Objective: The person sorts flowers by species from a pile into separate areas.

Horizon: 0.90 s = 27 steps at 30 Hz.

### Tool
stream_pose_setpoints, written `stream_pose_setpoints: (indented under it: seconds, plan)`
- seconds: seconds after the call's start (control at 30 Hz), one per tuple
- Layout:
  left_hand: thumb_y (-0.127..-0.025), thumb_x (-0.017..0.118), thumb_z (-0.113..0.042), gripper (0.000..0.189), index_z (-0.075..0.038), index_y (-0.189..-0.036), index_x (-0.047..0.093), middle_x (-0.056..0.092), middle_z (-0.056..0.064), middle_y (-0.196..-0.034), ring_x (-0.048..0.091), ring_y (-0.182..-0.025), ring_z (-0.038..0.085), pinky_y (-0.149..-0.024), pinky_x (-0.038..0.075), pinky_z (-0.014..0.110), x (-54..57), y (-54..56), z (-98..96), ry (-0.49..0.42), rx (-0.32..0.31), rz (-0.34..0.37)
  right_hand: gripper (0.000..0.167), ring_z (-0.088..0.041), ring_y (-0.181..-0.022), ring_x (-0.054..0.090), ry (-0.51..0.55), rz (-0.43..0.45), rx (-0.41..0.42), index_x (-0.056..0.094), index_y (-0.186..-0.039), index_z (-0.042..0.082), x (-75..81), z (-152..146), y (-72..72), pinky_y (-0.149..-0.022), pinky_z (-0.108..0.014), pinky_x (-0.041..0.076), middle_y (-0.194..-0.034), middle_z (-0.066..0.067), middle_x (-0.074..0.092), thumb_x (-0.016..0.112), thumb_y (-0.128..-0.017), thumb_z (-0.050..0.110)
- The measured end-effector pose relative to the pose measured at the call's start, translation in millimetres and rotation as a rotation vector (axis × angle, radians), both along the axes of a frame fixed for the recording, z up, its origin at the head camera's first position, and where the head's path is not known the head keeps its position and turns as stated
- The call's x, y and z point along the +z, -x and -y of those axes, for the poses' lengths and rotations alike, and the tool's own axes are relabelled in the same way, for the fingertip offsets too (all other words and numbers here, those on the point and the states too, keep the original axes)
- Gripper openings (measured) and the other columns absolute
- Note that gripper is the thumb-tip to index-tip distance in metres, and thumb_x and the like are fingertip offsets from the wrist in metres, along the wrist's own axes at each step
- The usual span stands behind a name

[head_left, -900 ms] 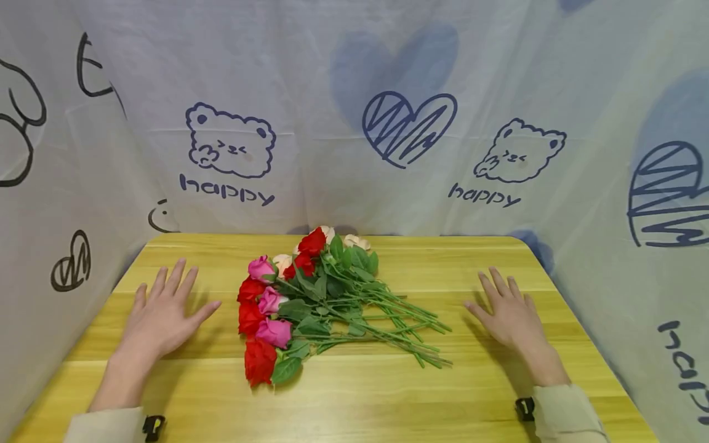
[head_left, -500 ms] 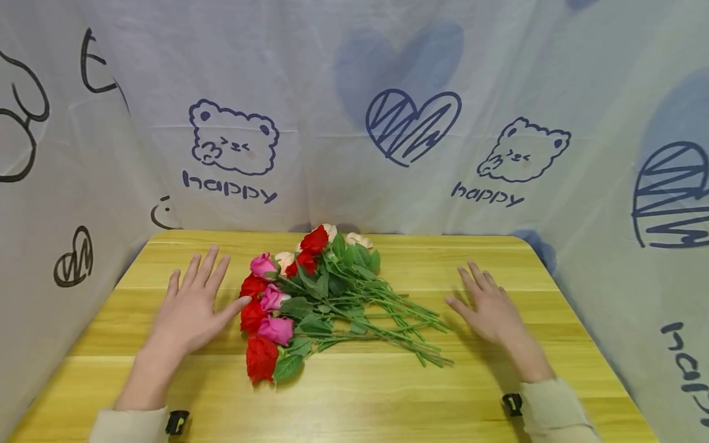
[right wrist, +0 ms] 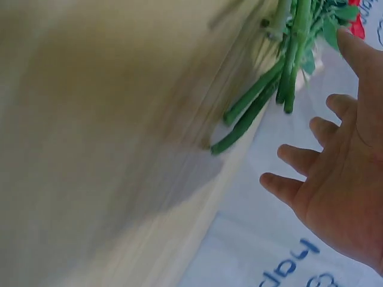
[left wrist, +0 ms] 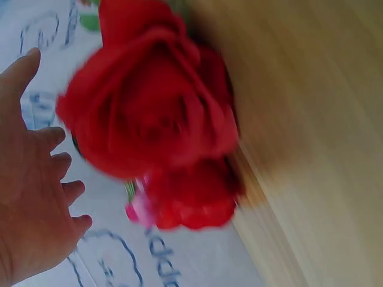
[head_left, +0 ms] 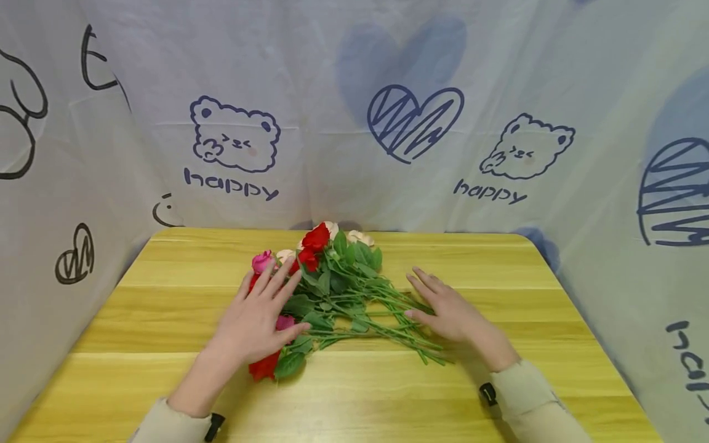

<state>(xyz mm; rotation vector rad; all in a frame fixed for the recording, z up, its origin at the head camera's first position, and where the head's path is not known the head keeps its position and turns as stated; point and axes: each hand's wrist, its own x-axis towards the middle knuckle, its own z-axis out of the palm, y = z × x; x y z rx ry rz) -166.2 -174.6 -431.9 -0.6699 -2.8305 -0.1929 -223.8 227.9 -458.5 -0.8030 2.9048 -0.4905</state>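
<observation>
A bunch of roses lies in the middle of the table, heads to the left: red roses [head_left: 316, 239], a pink rose [head_left: 262, 261] and cream roses [head_left: 360, 238]. Their green stems [head_left: 382, 331] point right. My left hand [head_left: 255, 323], fingers spread, is over the left flower heads and hides several of them. In the left wrist view a large red rose [left wrist: 149, 113] fills the middle, beside that hand [left wrist: 33, 197]. My right hand [head_left: 451, 314], fingers extended, is at the stem ends. The right wrist view shows the cut stems [right wrist: 257, 107] next to its fingers. Neither hand grips anything.
The wooden table [head_left: 360, 406] has rounded far corners. A white cloth [head_left: 327, 166] with bear and heart drawings hangs behind it and along both sides. Dark bands [head_left: 487, 394] sit at both cuffs.
Both hands have moved inward: the left one rightward from the table's left side to over the flower heads, the right one leftward to the stem ends. The roses look unmoved.
</observation>
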Motion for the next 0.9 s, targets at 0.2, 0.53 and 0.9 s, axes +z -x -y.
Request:
stream_pose_setpoints:
  seconds: [0.2, 0.53, 0.9]
  plan:
    - [-0.091, 0.061, -0.074, 0.097, -0.019, -0.166, 0.030, 0.010, 0.002, -0.175, 0.016, -0.159, 0.035, -0.126, 0.015, 0.061, -10.0, 3.2, -29.3, 0.097, -0.132, -0.043, 0.075, -0.047, -0.153, 0.024, -0.040, 0.017, 0.109, 0.023, -0.167, 0.013, 1.6, 14.5, 7.4, -0.122, -0.062, 0.025, -0.174, -0.010, 0.014, 0.054, -0.108, 0.047]
    - [-0.087, 0.062, -0.078, 0.099, -0.020, -0.164, 0.036, 0.020, 0.005, -0.173, 0.019, -0.158, 0.034, -0.125, 0.022, 0.058, -20.7, 11.8, -55.6, 0.342, -0.241, -0.018, 0.070, -0.043, -0.156, 0.021, -0.133, 0.108, 0.157, 0.025, -0.167, 0.018, 0.5, 34.5, 16.3, -0.123, -0.063, 0.024, -0.174, -0.006, 0.016, 0.052, -0.109, 0.045]
    - [-0.096, 0.060, -0.068, 0.081, -0.027, -0.162, 0.039, 0.026, 0.002, -0.172, 0.025, -0.157, 0.029, -0.125, 0.027, 0.054, -25.3, 16.7, -55.7, 0.543, -0.223, -0.117, 0.066, -0.037, -0.157, 0.019, -0.210, 0.173, 0.173, 0.025, -0.167, 0.023, 2.0, 39.3, 12.0, -0.125, -0.060, 0.022, -0.173, -0.002, 0.018, 0.051, -0.110, 0.043]
